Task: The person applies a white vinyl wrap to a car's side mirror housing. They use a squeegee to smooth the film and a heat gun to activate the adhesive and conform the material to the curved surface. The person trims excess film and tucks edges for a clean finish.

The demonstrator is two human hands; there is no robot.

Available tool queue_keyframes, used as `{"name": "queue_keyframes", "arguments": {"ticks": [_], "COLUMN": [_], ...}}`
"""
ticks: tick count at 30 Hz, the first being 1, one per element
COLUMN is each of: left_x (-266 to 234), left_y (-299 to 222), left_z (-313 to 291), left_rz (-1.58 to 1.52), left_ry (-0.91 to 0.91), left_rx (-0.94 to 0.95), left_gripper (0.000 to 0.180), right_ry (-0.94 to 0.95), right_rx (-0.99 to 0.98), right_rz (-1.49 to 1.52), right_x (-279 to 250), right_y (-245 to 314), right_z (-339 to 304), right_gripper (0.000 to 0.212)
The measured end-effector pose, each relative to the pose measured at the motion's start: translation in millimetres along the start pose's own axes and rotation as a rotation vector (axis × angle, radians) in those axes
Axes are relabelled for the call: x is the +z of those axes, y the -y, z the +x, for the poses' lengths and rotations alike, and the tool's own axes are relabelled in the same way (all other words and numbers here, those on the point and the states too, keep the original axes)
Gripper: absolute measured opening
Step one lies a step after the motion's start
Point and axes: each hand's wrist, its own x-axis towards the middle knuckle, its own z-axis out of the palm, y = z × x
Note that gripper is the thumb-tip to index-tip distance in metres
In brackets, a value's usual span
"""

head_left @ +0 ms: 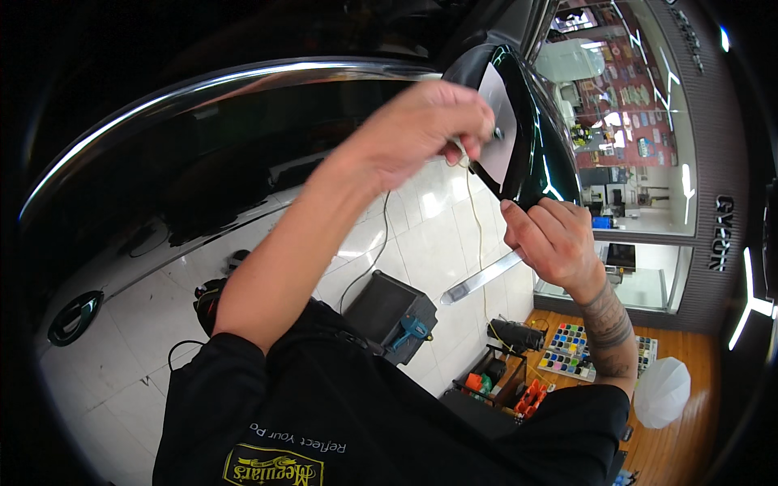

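Two bare hands work at a dark side mirror (527, 121) on a black car (203, 162), and everything else is best placed from that mirror. Far to its left, the glossy car body curves under a bright chrome strip (203, 81), with a door handle (73, 317) lower down. Coming in toward the mirror, the left hand (421, 130) is raised against the mirror's pale face, its fingers (470, 138) pinched shut on a small thing too blurred to name; a thin cord (478, 235) hangs down from about that spot. Just below the mirror, the right hand (555, 243) has its fingers curled closed around the mirror's lower edge, bracing the housing. Done well, I judge, this calls for the lower hand to hold the housing steady while the pinch above stays light, so nothing scrapes the paint. Below the mirror lies a white tiled floor (130, 381), carrying a dark box (389, 312) with a blue tool, and an open toolbox (494, 377). Right of these, on a wooden floor (681, 445), sits a tray of coloured pots (567, 348). Beyond the mirror to its right stands a glass shopfront (640, 121).
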Motion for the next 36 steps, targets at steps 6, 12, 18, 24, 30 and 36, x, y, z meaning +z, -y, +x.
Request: {"name": "queue_keyframes", "arguments": {"ticks": [6,12,18,24,30,36], "left_x": [5.8,27.3,28.8,22.2,35.2,38.9], "left_y": [20.8,61.5,65.2,69.4,59.3,50.0], "left_z": [-10.8,-11.2,-9.9,-18.4,-28.6,-33.3], "left_rz": [0.279,0.117,0.081,-0.094,-0.015,-0.057], "left_ry": [-0.167,-0.155,-0.071,-0.033,-0.091,-0.016], "left_rx": [0.167,0.3,0.293,0.241,0.28,0.29], "left_gripper": [0.011,0.016,0.022,0.014,0.016,0.017], "right_ry": [0.028,-0.34,-0.417,-0.678,-0.635,-0.612], "right_rx": [-0.075,0.285,0.598,1.066,1.119,1.127], "right_rz": [0.027,0.208,0.319,1.596,1.939,1.926], "right_x": [-10.3,5.2,3.2,-14.4,-16.7,-16.5], "right_y": [-5.1,23.2,35.6,38.9,28.5,28.3], "right_z": [-9.2,-34.3,-50.5,-30.5,-22.3,-19.4], "right_gripper": [0.032,0.025,0.02,0.018,0.017,0.018]}}
